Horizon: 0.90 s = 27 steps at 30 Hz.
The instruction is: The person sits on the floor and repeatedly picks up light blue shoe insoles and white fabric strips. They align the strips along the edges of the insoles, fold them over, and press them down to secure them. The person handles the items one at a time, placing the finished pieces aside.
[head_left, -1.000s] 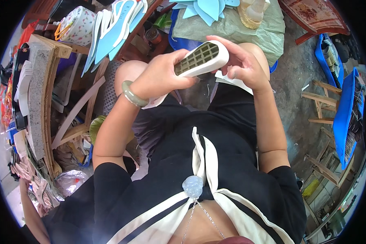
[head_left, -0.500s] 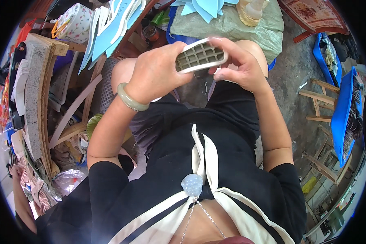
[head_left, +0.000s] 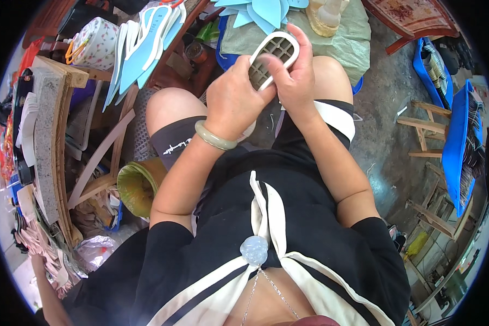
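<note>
Above my knees, both hands hold a shoe sole (head_left: 280,46) with a white rim and a hollow grey-green grid facing up. It tilts, its far end toward the upper right. My left hand (head_left: 229,103), with a pale bangle on the wrist, grips the near end. My right hand (head_left: 299,81) is closed round the right side, its thumb blurred across the grid and its fingers along the outer rim. Beyond the sole, light-blue insole pieces (head_left: 263,15) lie fanned on a pale green sack (head_left: 342,49).
More blue and white insole pieces (head_left: 144,49) hang over a wooden edge at left. A wooden bench (head_left: 62,141) and a lined bin (head_left: 136,190) stand left. At right are blue trays (head_left: 456,163) and a wooden stool (head_left: 426,125). Another person's arm (head_left: 51,293) shows lower left.
The sole has turned from nearly level to a steep tilt. My left hand has moved right, and my right thumb has come over the grid. A white strip now shows on my right thigh.
</note>
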Tool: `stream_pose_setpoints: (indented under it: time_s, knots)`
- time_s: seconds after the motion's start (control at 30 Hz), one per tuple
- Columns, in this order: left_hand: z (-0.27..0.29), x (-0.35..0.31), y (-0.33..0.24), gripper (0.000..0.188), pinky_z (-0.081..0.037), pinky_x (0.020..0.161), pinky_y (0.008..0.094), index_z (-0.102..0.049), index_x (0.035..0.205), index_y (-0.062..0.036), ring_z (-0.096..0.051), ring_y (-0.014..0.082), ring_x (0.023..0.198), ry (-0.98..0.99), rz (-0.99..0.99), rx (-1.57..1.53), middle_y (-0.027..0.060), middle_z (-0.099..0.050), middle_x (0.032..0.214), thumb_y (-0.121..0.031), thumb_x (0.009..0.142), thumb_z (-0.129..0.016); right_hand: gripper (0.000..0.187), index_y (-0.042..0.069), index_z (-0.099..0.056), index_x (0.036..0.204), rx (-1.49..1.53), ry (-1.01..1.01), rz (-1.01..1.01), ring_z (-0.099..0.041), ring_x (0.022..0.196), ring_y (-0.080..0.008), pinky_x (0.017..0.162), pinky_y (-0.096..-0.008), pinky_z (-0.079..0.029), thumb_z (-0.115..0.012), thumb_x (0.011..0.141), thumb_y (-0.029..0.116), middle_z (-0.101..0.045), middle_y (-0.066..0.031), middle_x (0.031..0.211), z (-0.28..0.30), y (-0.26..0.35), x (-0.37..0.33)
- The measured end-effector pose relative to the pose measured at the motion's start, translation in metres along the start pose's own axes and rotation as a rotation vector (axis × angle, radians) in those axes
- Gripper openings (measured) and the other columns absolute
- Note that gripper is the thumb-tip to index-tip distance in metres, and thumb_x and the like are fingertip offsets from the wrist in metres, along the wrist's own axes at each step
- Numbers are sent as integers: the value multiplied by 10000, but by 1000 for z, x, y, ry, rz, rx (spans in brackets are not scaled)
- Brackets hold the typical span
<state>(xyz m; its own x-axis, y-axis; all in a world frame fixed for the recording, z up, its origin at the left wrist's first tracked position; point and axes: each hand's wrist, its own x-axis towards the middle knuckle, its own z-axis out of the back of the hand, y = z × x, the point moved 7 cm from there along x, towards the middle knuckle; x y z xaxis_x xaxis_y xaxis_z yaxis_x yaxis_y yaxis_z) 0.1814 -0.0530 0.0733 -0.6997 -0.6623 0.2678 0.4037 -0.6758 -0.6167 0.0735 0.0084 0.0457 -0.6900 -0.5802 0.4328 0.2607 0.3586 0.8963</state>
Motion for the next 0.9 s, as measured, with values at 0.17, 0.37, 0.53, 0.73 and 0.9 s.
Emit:
stream_pose_setpoints:
  time_s: [0.17, 0.37, 0.53, 0.73, 0.9]
  knots:
    - [-14, -3, 5, 458, -512, 663, 404, -547, 966, -8, -650, 364, 759, 146, 31, -74, 194, -652, 825, -331, 714, -753, 504, 14, -438, 1275, 300, 127, -277, -594, 882, -112, 766, -253, -491, -679, 874, 201, -611, -56, 978, 11, -23, 3]
    - [-20, 14, 15, 431, -486, 731, 274, -576, 1042, 34, -571, 92, 823, 559, 168, -769, 56, -635, 898, -382, 988, -473, 280, 11, -625, 1004, 135, 109, -203, -502, 789, -50, 717, -196, -404, -569, 954, 280, -577, 27, 855, 8, -12, 11]
    - [-23, 25, 10, 421, -445, 622, 394, -549, 899, 0, -585, 385, 718, 153, -109, -586, 221, -586, 754, -371, 1007, -384, 238, 10, -626, 1046, 221, 70, -180, -453, 747, -13, 672, -165, -360, -557, 954, 219, -549, 49, 830, 8, -2, 21]
    - [-50, -40, 27, 417, -493, 875, 334, -478, 1288, -2, -613, 226, 1019, 626, 393, -1379, 115, -594, 1171, -304, 1029, -352, 320, 6, -584, 1086, 454, -76, -291, -538, 683, -40, 624, -185, -421, -543, 964, 298, -591, 11, 798, 13, 1, 29]
    - [-51, -74, 8, 643, -562, 748, 346, -320, 1403, 0, -647, 257, 925, 921, 374, -1852, 235, -564, 1131, -497, 996, -291, 274, 0, -559, 1102, 634, 83, -295, -585, 775, -68, 708, -202, -465, -528, 976, 242, -626, -28, 886, 4, -6, 30]
